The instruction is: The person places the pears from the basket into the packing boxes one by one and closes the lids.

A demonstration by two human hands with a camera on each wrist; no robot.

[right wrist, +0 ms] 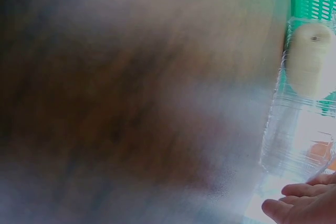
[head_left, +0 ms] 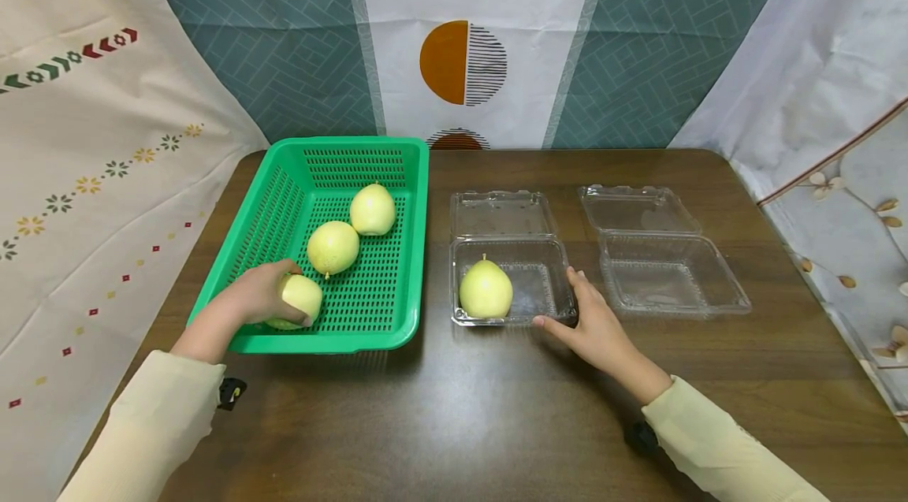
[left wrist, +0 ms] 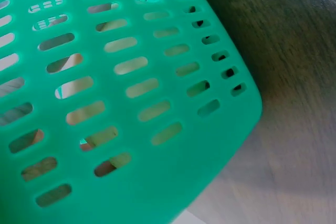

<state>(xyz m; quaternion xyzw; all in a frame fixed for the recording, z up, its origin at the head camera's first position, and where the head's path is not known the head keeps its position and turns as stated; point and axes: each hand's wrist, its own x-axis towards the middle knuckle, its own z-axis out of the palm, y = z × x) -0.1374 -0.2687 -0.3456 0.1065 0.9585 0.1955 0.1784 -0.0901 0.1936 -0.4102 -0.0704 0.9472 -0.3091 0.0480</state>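
My left hand [head_left: 262,293] is down in the front left of a green basket [head_left: 419,265], its fingers and thumb curled round a pale yellow-green pear [head_left: 303,296]. Two more pears lie further back in the basket, one pear [head_left: 333,247] at mid-basket and another pear [head_left: 372,210] behind it. To the right, a clear plastic clamshell box [head_left: 528,281] with its lid folded back has one pear [head_left: 485,289] in its left half. At that box's front right corner rests my right hand [head_left: 596,329], thumb and fingers spread and fairly straight. Basket wall hides the left hand's work in the left wrist view.
A second clear clamshell box [head_left: 656,273], lid back, stands right of the first on the brown wooden table [head_left: 440,423]. Patterned cloth [head_left: 284,53] hangs behind the table, with light cloths along both sides.
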